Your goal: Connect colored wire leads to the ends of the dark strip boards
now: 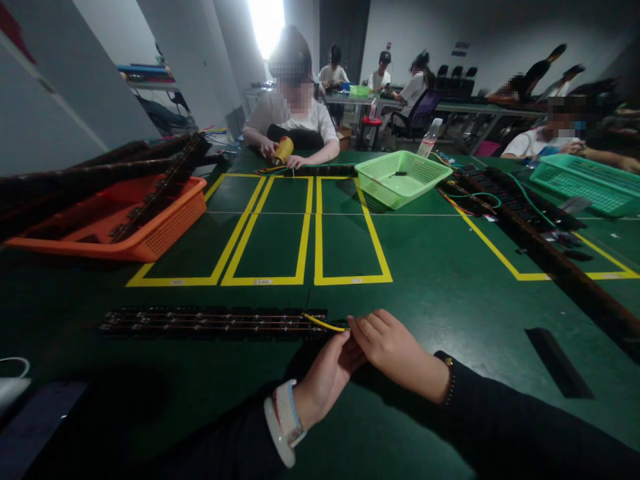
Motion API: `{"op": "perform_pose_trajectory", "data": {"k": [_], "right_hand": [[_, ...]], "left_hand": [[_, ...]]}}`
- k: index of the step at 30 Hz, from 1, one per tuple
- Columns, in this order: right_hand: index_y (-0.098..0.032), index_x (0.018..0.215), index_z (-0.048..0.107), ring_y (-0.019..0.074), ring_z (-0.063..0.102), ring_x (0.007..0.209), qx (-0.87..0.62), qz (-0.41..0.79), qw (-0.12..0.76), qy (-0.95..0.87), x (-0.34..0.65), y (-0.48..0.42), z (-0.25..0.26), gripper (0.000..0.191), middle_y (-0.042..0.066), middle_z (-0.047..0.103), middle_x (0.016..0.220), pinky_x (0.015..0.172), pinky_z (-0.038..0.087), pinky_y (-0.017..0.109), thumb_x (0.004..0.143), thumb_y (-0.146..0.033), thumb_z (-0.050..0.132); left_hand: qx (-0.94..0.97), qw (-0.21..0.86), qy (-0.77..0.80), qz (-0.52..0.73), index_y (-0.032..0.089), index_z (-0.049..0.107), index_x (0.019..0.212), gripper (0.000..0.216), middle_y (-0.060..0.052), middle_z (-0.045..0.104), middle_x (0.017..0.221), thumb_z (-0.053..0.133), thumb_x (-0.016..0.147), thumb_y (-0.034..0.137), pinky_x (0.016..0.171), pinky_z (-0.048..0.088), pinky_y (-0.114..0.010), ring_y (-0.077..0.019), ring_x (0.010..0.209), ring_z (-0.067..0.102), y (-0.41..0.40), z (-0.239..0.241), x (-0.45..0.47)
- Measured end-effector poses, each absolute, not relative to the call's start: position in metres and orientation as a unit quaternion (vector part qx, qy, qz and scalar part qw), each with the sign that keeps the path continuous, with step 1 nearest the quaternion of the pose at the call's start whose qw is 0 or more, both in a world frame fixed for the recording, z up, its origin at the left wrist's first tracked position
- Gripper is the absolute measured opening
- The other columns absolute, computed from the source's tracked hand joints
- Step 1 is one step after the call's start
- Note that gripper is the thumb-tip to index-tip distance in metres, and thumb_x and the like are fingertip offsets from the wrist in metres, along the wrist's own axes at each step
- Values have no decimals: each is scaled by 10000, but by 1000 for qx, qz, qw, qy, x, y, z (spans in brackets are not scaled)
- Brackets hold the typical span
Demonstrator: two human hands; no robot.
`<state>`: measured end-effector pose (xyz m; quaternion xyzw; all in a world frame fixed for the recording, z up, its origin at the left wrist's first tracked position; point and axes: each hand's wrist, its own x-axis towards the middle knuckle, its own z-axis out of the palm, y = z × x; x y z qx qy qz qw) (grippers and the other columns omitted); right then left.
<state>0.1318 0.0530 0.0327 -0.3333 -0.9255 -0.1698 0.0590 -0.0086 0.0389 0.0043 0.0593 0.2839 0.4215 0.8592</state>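
Note:
A long black strip with several small metal contacts and copper-coloured lines (215,323) lies across the green table in front of me. From its right end a yellow wire (324,323) runs to my fingertips. My left hand (333,373), with a watch on its wrist, is closed at the wire's end, thumb and fingers together. Over it, my right hand (387,343) pinches at the same spot; its fingers partly cover the wire's tip. Whether a second small part is between the fingers is hidden.
Yellow tape rectangles (309,230) mark the table (430,260). An orange basket (173,227) holds dark strips at left; a light green basket (405,183) stands ahead. More strips (545,247) and a black flat piece (559,363) lie right. Opposite, a person holds a yellow tool (283,151).

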Motion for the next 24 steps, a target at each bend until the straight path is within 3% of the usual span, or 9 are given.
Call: {"op": "perform_pose_trajectory", "data": {"k": [6, 11, 16, 21, 24], "right_hand": [[-43, 1097, 585, 249, 556, 961, -342, -169, 98, -919, 125, 35, 16, 288, 150, 619, 1061, 866, 447, 394, 843, -72, 452], [-115, 1179, 547, 244, 499, 1100, -385, -31, 141, -911, 132, 33, 27, 311, 119, 567, 1185, 955, 410, 416, 886, -157, 453], [-193, 1063, 580, 178, 525, 976, -435, 130, 202, -868, 156, 44, 46, 194, 70, 585, 1044, 855, 439, 356, 910, -203, 463], [-193, 940, 593, 190, 511, 876, -435, 130, 157, -877, 169, 39, 47, 154, 60, 570, 956, 767, 418, 348, 847, -315, 583], [-189, 943, 586, 191, 507, 856, -442, 100, 121, -883, 167, 32, 44, 124, 56, 568, 941, 752, 413, 344, 844, -264, 582]], "left_hand": [[39, 857, 295, 421, 142, 616, 881, 133, -32, 618, 899, 595, 807, 251, 854, 407, -250, -124, 878, 560, 41, 3, -8], [58, 848, 303, 430, 150, 595, 957, 198, -40, 626, 937, 628, 792, 254, 855, 419, -280, -128, 880, 570, 41, -3, -4], [103, 853, 291, 421, 125, 621, 946, 212, -86, 641, 1000, 560, 835, 295, 928, 398, -345, -184, 1001, 559, 41, 6, -6], [131, 866, 263, 404, 123, 640, 958, 241, -95, 652, 1015, 547, 837, 311, 981, 368, -352, -204, 1077, 535, 42, 13, -7], [139, 866, 262, 403, 123, 649, 932, 266, -98, 656, 1010, 556, 828, 350, 992, 366, -349, -203, 1078, 539, 43, 8, -6]]}}
